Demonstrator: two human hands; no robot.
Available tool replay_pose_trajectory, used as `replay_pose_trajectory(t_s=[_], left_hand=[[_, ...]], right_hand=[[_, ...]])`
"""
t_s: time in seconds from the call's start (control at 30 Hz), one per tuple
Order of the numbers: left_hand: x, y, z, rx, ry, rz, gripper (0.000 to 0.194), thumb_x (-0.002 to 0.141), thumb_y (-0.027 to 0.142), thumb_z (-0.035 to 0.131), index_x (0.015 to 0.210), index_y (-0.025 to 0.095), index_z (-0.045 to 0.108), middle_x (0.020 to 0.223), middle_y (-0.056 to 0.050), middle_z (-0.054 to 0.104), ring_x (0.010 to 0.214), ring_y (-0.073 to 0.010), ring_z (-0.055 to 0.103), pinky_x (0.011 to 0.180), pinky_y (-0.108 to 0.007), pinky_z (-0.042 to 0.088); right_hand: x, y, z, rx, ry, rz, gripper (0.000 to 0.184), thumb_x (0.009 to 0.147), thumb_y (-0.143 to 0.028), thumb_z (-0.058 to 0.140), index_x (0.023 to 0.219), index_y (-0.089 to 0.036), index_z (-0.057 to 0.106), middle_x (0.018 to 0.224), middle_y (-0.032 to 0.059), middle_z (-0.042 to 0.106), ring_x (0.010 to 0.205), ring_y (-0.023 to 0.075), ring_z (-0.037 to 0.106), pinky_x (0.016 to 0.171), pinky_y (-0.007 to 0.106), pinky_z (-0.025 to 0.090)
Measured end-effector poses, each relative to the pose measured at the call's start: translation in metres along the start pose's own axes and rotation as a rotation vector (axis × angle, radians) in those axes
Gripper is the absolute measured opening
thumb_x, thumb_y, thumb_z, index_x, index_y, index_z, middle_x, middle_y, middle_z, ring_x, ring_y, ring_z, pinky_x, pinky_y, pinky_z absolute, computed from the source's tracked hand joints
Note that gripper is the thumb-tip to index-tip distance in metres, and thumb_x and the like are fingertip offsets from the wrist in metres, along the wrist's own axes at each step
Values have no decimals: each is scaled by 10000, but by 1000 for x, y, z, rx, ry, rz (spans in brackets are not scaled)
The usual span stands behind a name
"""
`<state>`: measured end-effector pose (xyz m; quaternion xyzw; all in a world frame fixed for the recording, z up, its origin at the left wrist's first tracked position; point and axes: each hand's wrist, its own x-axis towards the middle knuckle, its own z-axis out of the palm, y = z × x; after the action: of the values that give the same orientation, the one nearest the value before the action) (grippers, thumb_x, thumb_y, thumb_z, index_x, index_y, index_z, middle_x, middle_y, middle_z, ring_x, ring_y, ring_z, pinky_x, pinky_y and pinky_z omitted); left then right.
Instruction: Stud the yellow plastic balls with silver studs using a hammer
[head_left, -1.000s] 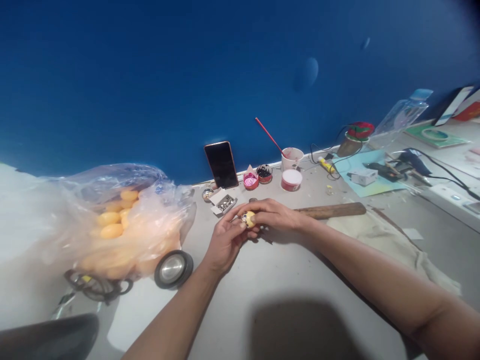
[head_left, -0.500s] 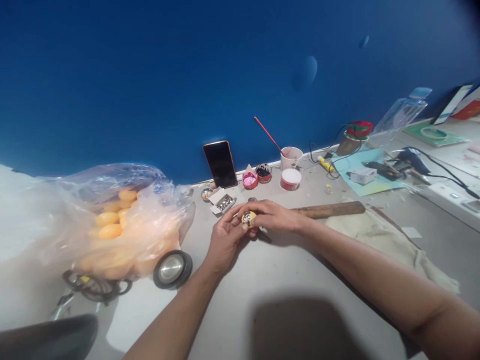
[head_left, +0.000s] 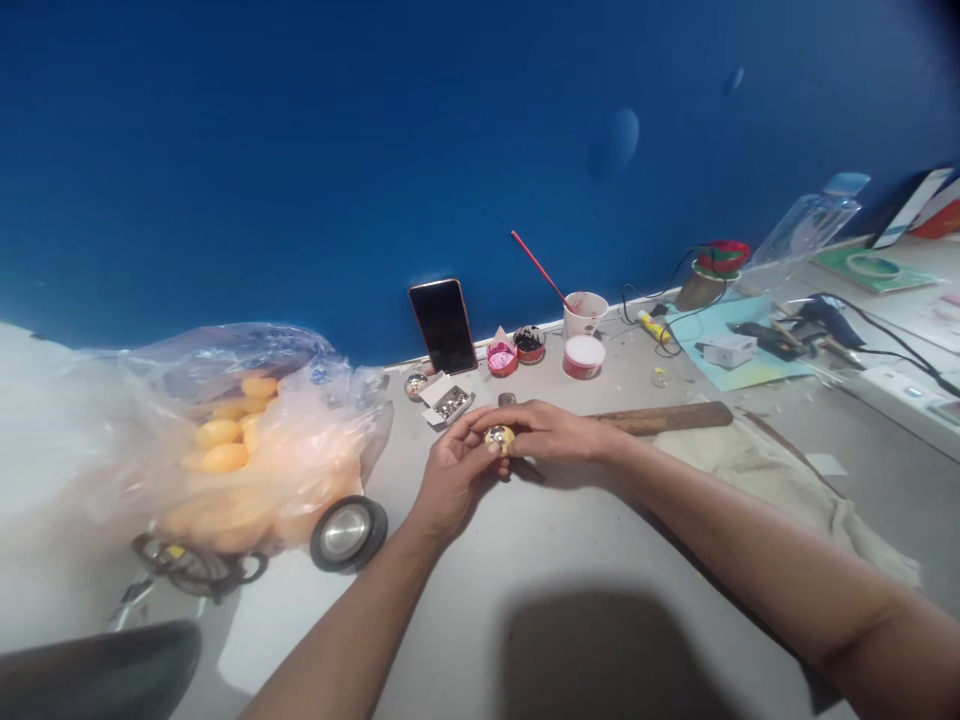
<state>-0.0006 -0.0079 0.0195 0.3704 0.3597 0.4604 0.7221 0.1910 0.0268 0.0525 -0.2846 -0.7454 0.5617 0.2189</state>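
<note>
Left hand (head_left: 444, 480) and right hand (head_left: 559, 434) both pinch small yellow-and-silver rounded object (head_left: 498, 438), probably for steadiness. Open white cardboard box (head_left: 436, 391) nearby, likely for reach.

Dark, soft-edged shadow below; left side hazy.

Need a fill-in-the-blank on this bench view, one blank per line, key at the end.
The left hand and right hand hold a small ball with silvery pieces on a ____ base.
The smartphone leans against a ____ wall.
The thin stick in the paper cup is ____.
Yellow-orange ovals lie inside a clear plastic ____.

yellow; blue; red; bag
</note>
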Motion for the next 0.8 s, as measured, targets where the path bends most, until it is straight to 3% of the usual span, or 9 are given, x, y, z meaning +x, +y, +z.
replay_pose_trajectory(t_s=[0.13,0.33,0.53,0.8], left_hand=[[0,3,-1,-17,14,-31,693,670,259,936,1276,142,620,882,-28,718,625,-131,653,624,-283,544],[-1,2,-3,-25,-29,-70,755,705,286,901,1355,129,551,760,-3,693,563,-150,631,571,-308,551],[-1,0,-3,-22,-12,-54,771,698,279,903,1360,121,540,730,14,677,553,-146,626,567,-305,549],[1,0,-5,-6,-20,-53,785,689,291,896,1353,113,518,725,-9,701,529,-138,596,524,-281,525]], right_hand=[[0,1,-1,-16,-24,-6,285,1006,-333,603,1219,-184,720,909,31,772,838,168,701,746,260,509],[-3,3,-5,6,-64,14,321,972,-238,585,1257,-168,717,891,44,790,822,167,718,747,265,519],[-3,2,-7,-11,-75,-8,324,1003,-356,608,1226,-160,740,892,47,792,749,150,690,712,262,510],[-3,2,-7,115,-85,30,335,981,-298,611,1250,-147,741,938,73,807,903,204,759,822,304,559]])
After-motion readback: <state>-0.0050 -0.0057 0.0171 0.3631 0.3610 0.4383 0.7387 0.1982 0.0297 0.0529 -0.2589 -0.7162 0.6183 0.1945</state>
